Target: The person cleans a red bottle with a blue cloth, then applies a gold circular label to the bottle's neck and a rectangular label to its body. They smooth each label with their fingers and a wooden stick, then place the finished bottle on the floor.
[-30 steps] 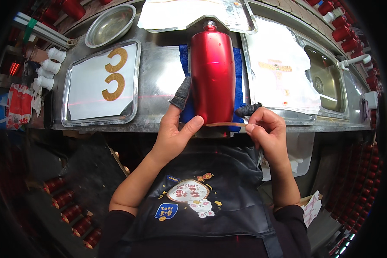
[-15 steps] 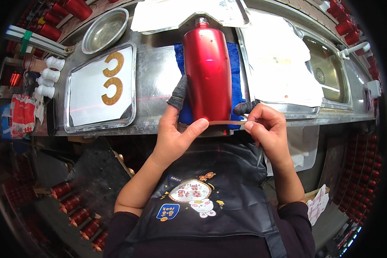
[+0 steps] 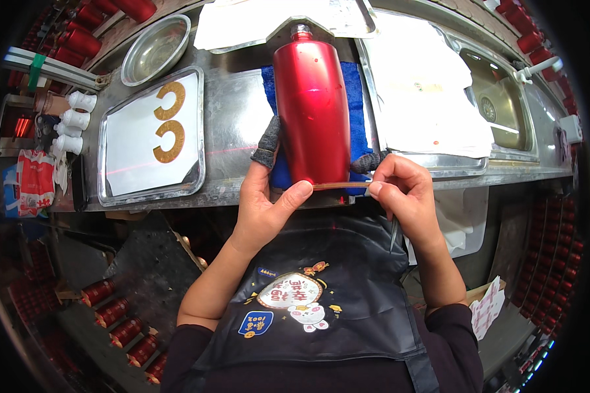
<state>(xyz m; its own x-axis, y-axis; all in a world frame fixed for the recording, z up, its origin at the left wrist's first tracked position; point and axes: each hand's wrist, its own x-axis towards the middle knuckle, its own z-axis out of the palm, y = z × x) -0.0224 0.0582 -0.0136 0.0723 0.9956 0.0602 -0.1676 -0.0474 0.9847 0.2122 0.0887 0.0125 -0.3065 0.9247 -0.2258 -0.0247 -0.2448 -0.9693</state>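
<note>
- Since the earlier frame, the red bottle, the left hand and the right hand had all slid slightly leftward in the head view, along with the bench; both hands had kept nearly the same hold.
- Both bare forearms reached up from the lower edge, one on each side of a black apron, and the hands met the bottle's near end from either side.
- On the left hand, thumb and forefinger stood apart in a V: the thumb tip lay at the left end of a thin brownish strip, against the bottle's near edge, and the forefinger, in a dark finger cover, ran along the bottle's left side. Whether its hidden fingers closed on anything could not be told.
- On the right hand, the fingertips were pinched together on the strip's right end, and a dark-covered fingertip pointed toward the bottle's side. Slim and pointed, a grey tool showed just below this hand.
- Between and beyond the hands, the bottle lay on a blue cloth, its neck away from the grip.
- Left of the grip, a metal tray bore two gold C-shaped pieces on white paper; a metal bowl sat beyond it.
- Right of the grip lay white sheets, with a sink farther right.
- Below and left of the hands, red cylinders stood in a row.
</note>
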